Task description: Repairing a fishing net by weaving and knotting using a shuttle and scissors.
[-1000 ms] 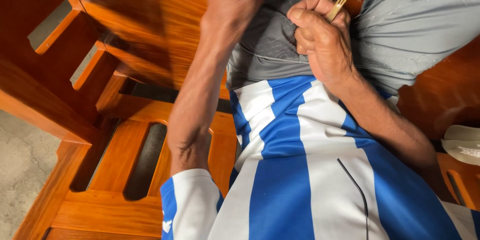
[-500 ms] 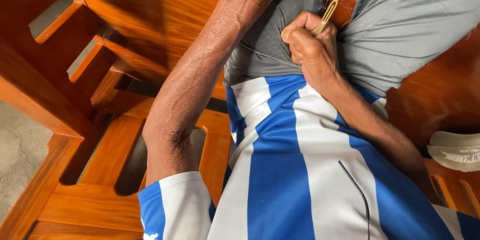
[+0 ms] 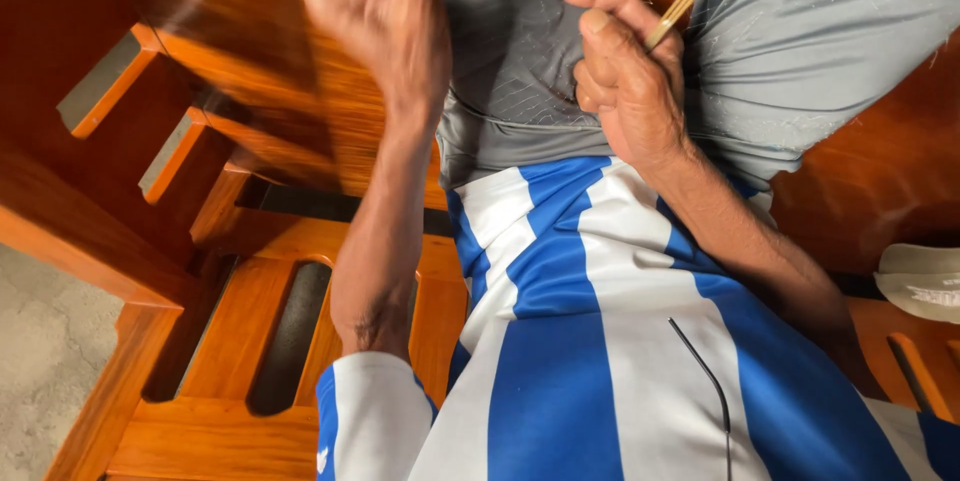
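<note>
My right hand [image 3: 625, 81] rests on my lap, closed around a thin pale wooden stick [image 3: 680, 6] that points up and to the right. Fine, near-transparent netting [image 3: 810, 1] lies over the grey shorts [image 3: 520, 71] around that hand. My left hand [image 3: 370, 1] is raised above the wooden bench, left of the right hand and apart from it. It is blurred with its fingers curled, and I cannot make out anything in it. A blue and white striped shirt [image 3: 560, 341] fills the lower middle of the view.
I sit on a polished orange-brown wooden bench [image 3: 230, 51] with a slatted armrest [image 3: 240, 341] on the left. Grey concrete floor [image 3: 40, 351] shows at the lower left. A white folded object [image 3: 925, 281] lies on the wood at the right edge.
My left hand, cut off by the top edge before, has dropped into view with the forearm swinging back towards me. The right hand has kept the stick and stayed on the lap.
</note>
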